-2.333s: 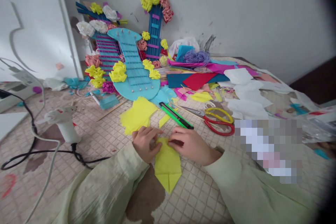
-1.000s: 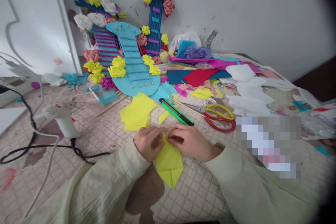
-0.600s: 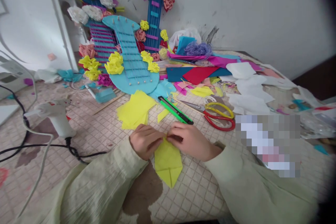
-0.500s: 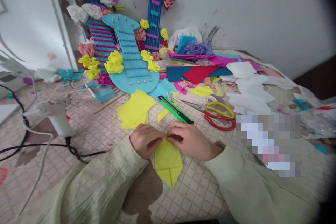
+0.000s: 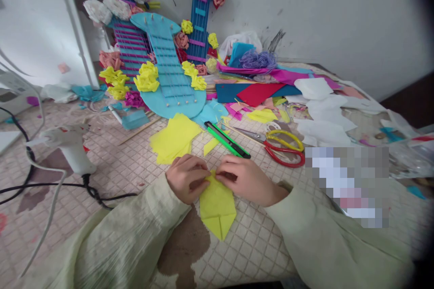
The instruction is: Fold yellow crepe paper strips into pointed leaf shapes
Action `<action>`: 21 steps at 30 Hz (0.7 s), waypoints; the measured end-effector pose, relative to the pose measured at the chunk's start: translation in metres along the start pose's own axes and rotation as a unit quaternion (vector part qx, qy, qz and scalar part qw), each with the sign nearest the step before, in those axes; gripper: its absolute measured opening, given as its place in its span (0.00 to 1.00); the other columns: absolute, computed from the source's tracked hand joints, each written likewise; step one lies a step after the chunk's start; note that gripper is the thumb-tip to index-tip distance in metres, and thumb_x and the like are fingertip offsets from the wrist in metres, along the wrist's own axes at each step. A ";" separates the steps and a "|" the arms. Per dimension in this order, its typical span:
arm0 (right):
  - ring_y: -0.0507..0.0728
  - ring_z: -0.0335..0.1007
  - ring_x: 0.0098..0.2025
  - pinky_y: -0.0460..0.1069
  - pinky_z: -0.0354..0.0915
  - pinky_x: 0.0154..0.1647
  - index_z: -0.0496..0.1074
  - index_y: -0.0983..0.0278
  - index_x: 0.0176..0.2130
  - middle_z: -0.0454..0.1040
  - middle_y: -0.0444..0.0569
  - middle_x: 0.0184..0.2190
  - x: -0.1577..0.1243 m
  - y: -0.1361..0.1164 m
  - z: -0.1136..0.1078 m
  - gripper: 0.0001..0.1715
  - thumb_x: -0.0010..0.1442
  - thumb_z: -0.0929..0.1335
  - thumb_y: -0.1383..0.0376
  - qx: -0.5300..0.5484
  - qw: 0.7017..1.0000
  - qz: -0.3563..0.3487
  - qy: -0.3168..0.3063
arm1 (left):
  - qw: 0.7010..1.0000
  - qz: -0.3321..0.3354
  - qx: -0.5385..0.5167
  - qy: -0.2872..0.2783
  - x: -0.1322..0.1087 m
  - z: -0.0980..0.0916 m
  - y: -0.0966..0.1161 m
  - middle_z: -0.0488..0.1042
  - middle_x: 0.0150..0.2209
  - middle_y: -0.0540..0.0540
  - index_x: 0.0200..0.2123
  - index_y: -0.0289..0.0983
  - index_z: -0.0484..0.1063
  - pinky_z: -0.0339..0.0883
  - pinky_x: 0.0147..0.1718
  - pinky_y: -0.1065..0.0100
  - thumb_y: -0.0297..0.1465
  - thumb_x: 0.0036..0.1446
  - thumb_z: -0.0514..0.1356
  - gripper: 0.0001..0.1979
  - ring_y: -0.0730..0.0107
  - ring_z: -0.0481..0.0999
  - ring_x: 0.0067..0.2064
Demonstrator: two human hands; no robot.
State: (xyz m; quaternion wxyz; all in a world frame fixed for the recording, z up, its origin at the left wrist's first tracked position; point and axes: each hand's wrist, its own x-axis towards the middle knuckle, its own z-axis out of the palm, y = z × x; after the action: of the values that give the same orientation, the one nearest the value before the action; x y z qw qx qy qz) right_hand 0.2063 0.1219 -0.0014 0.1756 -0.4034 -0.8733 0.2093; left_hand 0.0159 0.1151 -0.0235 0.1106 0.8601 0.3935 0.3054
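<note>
A folded yellow paper (image 5: pixel 217 207) lies on the checked tablecloth just in front of me, its point toward me. My left hand (image 5: pixel 185 183) and my right hand (image 5: pixel 246 179) both pinch its far end, fingertips meeting at the top corner. Both hands are closed on the paper. A stack of loose yellow sheets (image 5: pixel 174 137) lies just beyond my left hand.
A green and black utility knife (image 5: pixel 227 140) and red and yellow scissors (image 5: pixel 283 146) lie beyond my right hand. A white glue gun (image 5: pixel 69 146) with cables stands at the left. Blue paper guitars (image 5: pixel 169 72) with paper flowers lean on the wall. Coloured paper scraps (image 5: pixel 267 90) cover the back right.
My hands stay at the top of the yellow paper, fingers shifting slightly along the fold. The view has tilted a little, so everything sits slightly higher and to the left.
</note>
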 end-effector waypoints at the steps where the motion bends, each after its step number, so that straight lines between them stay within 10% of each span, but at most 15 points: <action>1: 0.49 0.64 0.31 0.45 0.59 0.32 0.69 0.64 0.29 0.68 0.44 0.29 0.000 0.000 0.000 0.05 0.55 0.64 0.67 -0.001 1.000 0.000 0.000 | 1.000 0.002 -0.001 0.003 0.000 0.000 0.000 0.72 0.32 0.46 0.29 0.38 0.74 0.62 0.34 0.64 0.32 0.49 0.54 0.09 0.67 0.69 0.35; 21: 0.49 0.62 0.30 0.44 0.57 0.29 0.69 0.65 0.28 0.67 0.44 0.28 -0.001 0.001 0.000 0.05 0.55 0.64 0.67 -0.006 1.000 0.000 0.002 | 0.998 0.044 0.032 0.031 -0.003 0.005 -0.003 0.72 0.32 0.48 0.32 0.40 0.73 0.60 0.32 0.66 0.31 0.50 0.54 0.09 0.69 0.69 0.34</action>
State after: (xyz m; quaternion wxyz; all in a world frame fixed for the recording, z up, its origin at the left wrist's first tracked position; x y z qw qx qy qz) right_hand 0.2072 0.1216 -0.0023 0.1746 -0.4047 -0.8743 0.2032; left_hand 0.0164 0.1152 -0.0300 0.0570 0.8696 0.3685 0.3237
